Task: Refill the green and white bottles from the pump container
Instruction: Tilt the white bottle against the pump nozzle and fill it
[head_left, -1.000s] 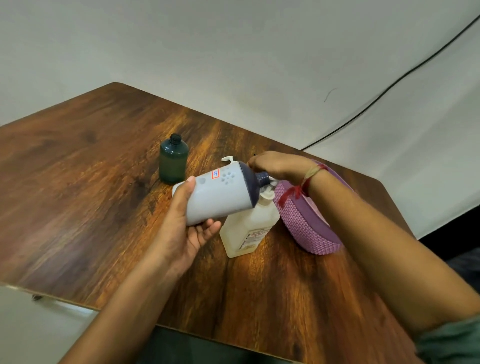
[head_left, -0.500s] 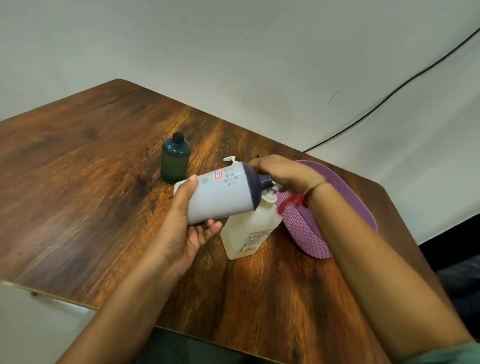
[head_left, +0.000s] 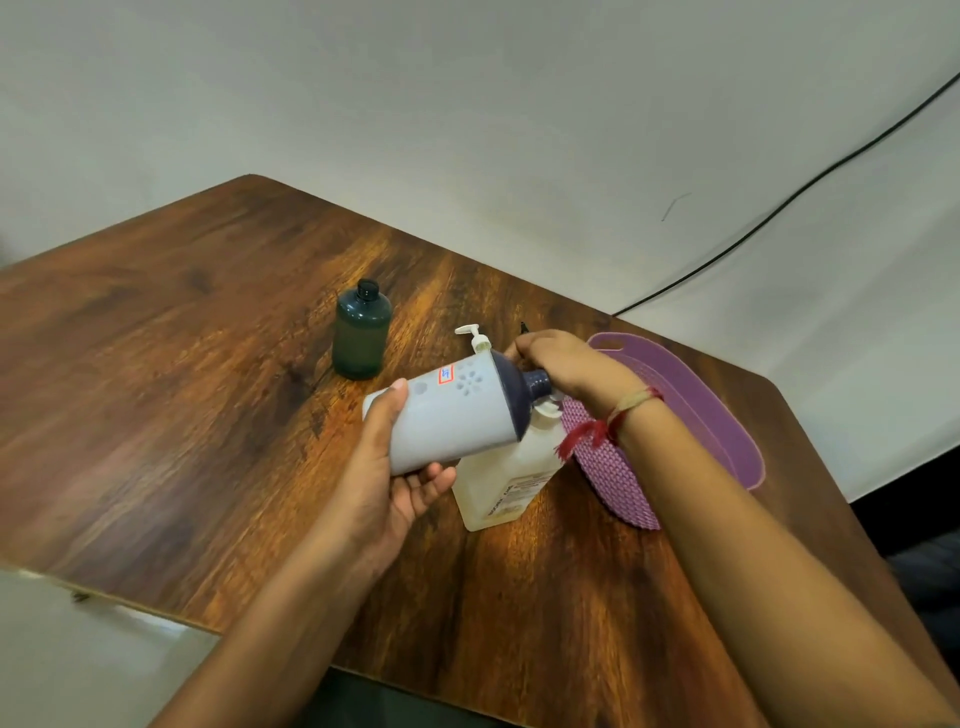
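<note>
Brown wood-grain is covering the desk (head_left: 156, 389). Toward its far edge, left of the hands, the green bottle (head_left: 362, 332) is standing upright and apart from everything else. The left hand (head_left: 387, 478) is gripping the white bottle (head_left: 447, 421) by its base, thumb on top and fingers curling underneath, holding it tilted in the air over the desk's middle with its dark blue top (head_left: 522, 389) pointing right. A white pump head (head_left: 471, 335) is showing just behind the bottle. Below it and partly hidden, the pale pump container (head_left: 498, 483) is standing on the desk. The right hand (head_left: 561, 364) is closing its fingers around the bottle's dark neck, and a red thread (head_left: 592, 431) is hanging from that wrist. A purple woven basket (head_left: 685, 410) is sitting just beside the container, near the desk's far right corner. A black cable (head_left: 779, 208) is running across the wall behind.
</note>
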